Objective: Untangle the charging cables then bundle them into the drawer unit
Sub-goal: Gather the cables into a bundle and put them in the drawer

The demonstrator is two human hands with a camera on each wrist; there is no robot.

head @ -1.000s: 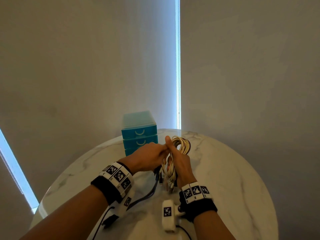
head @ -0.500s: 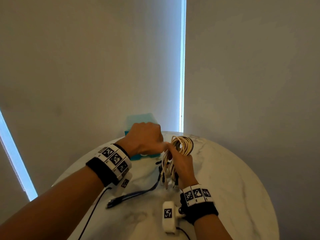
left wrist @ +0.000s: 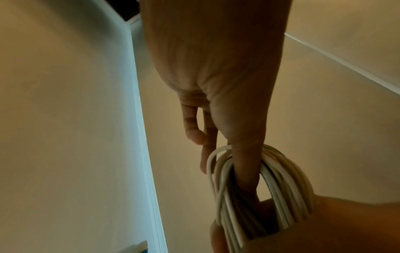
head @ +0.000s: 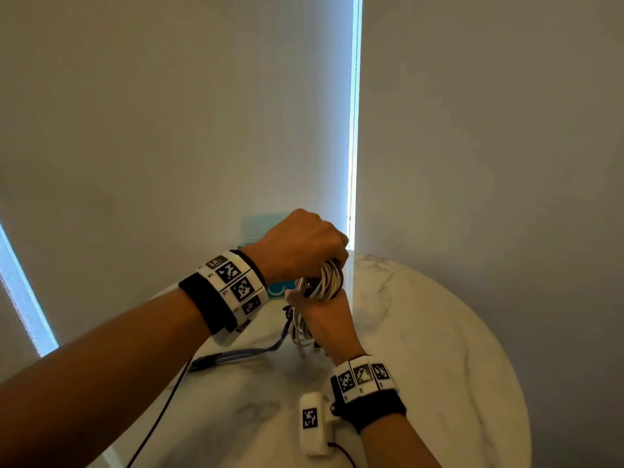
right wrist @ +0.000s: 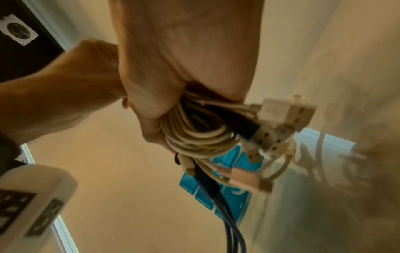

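A coil of cream charging cables (head: 329, 278) is held upright over the round marble table (head: 422, 332). My right hand (head: 317, 312) grips the coil round its middle, and several plugs (right wrist: 281, 123) hang loose below it. My left hand (head: 324, 255) sits on top of the coil, with a finger (left wrist: 244, 171) hooked through the loops (left wrist: 281, 179). A dark blue cable (head: 236, 354) runs from the bundle down onto the table. The teal drawer unit (head: 260, 224) stands behind my left hand, mostly hidden, with its drawers (right wrist: 203, 196) closed.
Plain walls close off the far side of the table, with a bright vertical gap (head: 353, 130) between them. The table's curved edge (head: 499, 366) runs down the right. A thin black wire (head: 162, 410) trails from my left wrist across the near table.
My left hand rose from beside the coil and moved over its top, now covering most of the drawer unit. The coil stays in my right hand, held slightly higher.
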